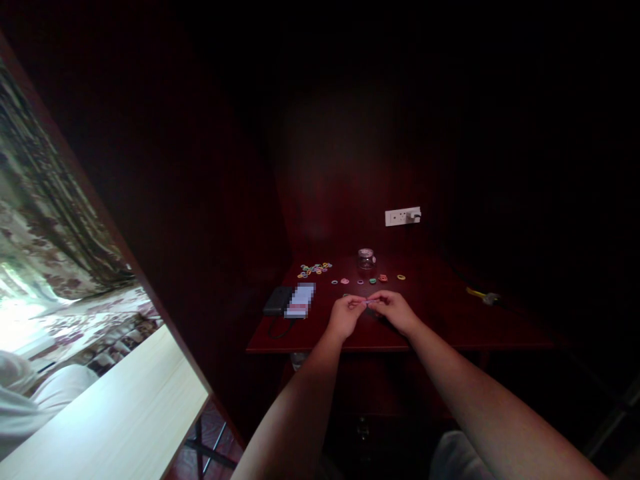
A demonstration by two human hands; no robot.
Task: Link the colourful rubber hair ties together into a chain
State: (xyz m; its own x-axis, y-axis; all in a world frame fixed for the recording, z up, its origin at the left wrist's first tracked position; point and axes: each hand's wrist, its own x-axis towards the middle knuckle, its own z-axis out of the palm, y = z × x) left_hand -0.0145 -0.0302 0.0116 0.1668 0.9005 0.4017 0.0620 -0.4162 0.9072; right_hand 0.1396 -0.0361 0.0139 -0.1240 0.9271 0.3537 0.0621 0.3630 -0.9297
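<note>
Near the front middle of the dark red desk, my left hand and my right hand meet fingertip to fingertip. Pinched between them is a small purple hair tie, mostly covered by the fingers. Just behind the hands, small groups of hair ties lie in a row: pink ones, a purple one, green ones, red ones and a yellow one. Farther left spreads a loose pile of mixed-colour hair ties.
A clear lidded jar stands behind the row. Left of my hands lie a phone, a black box-shaped device and a cable. A yellow-handled item rests at right. A wall socket holds a plug.
</note>
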